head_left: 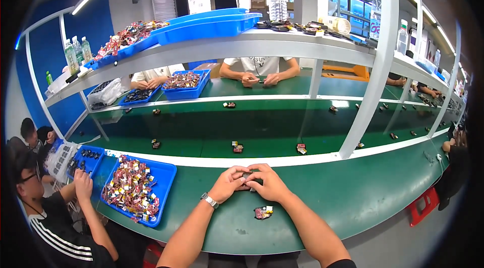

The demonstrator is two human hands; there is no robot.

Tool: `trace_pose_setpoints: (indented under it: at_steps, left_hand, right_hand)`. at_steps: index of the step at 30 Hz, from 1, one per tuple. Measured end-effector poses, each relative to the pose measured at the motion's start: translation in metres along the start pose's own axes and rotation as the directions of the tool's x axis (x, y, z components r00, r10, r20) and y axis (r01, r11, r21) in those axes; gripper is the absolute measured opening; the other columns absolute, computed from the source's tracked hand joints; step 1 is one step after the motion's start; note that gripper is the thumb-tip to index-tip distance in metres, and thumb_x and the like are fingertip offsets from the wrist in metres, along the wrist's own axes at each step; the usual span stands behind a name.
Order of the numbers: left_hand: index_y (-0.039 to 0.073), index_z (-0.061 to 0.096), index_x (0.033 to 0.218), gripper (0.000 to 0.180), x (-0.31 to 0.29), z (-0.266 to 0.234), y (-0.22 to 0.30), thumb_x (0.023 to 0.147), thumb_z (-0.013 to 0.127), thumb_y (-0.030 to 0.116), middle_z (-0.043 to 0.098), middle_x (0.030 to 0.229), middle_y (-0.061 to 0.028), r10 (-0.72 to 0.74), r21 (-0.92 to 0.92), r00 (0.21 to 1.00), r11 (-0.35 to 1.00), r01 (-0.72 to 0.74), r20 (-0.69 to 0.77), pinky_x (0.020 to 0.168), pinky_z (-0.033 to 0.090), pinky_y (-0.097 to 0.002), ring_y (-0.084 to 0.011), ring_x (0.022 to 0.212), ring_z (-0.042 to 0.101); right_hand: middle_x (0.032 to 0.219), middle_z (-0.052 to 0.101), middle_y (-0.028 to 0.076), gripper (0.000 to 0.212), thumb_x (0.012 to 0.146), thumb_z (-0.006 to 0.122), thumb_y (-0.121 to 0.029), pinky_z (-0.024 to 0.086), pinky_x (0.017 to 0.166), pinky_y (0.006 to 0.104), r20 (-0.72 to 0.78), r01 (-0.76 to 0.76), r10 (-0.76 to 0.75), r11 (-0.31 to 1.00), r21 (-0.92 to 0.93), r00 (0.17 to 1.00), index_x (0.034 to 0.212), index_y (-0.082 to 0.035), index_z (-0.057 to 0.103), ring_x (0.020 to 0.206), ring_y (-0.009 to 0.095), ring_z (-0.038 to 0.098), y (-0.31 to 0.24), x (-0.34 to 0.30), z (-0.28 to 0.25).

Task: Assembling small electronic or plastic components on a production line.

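Note:
My left hand (224, 186), a metal-strapped watch on its wrist, and my right hand (268, 184) meet over the green bench. Their fingers close round a small dark part (245, 181), mostly hidden by the thumbs and fingertips. Just nearer to me, beside my right forearm, lies a small assembly (263, 212) with a dark casing, a reddish board and a white-and-yellow piece. Left of my hands stands a blue tray (169, 180) heaped with small red circuit boards (132, 187) carrying white and yellow pieces.
A smaller blue tray (98, 167) holds black parts. Close on my left sits a person (60, 222) in black. White uprights (370, 76) and a shelf (217, 44) rise beyond the bench edge. Several small assemblies lie spaced along the green belt (206, 132) behind; people work across it.

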State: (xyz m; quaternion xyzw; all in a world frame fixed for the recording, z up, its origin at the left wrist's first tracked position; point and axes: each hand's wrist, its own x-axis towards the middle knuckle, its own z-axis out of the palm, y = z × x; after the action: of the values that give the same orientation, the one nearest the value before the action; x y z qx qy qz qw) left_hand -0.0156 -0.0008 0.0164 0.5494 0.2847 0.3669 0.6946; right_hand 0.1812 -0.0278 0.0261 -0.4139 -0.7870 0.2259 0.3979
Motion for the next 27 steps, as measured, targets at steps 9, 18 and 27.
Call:
trace_pose_setpoints:
  at_steps: [9,18,27]
  left_hand:
    - [0.006,0.049,0.125,0.027,0.002,-0.007,-0.007,0.098,0.052,0.010,0.060,0.119,-0.0080,0.008,-0.075,1.000,0.997,-0.009,-0.008,0.095,0.052,-0.0375,-0.0182,0.111,0.059]
    - [0.007,0.050,0.124,0.027,0.002,-0.006,-0.003,0.097,0.052,0.010,0.060,0.120,-0.0086,-0.003,-0.081,1.000,0.997,0.001,-0.023,0.093,0.052,-0.0363,-0.0185,0.109,0.060]
    - [0.007,0.050,0.124,0.025,0.002,-0.010,-0.007,0.099,0.048,0.009,0.061,0.118,-0.0084,0.019,-0.118,0.999,0.993,-0.024,-0.038,0.090,0.054,-0.0309,-0.0163,0.107,0.061]
  right_hand:
    - [0.114,0.062,0.006,0.010,0.080,0.070,-0.013,0.046,0.094,0.0390,-0.244,-0.047,0.035,0.998,-0.044,0.969,0.089,-0.009,0.071,0.110,0.028,0.055,-0.011,0.000,0.019]
    - [0.114,0.062,0.006,0.013,0.080,0.070,-0.012,0.047,0.092,0.0378,-0.242,-0.017,0.013,1.000,-0.018,0.970,0.092,-0.009,0.072,0.109,0.028,0.055,-0.006,0.000,0.018]
    - [0.112,0.063,0.006,0.017,0.079,0.071,-0.009,0.048,0.092,0.0372,-0.253,0.013,-0.020,0.999,-0.029,0.967,0.095,-0.010,0.073,0.109,0.027,0.056,-0.007,0.000,0.023]
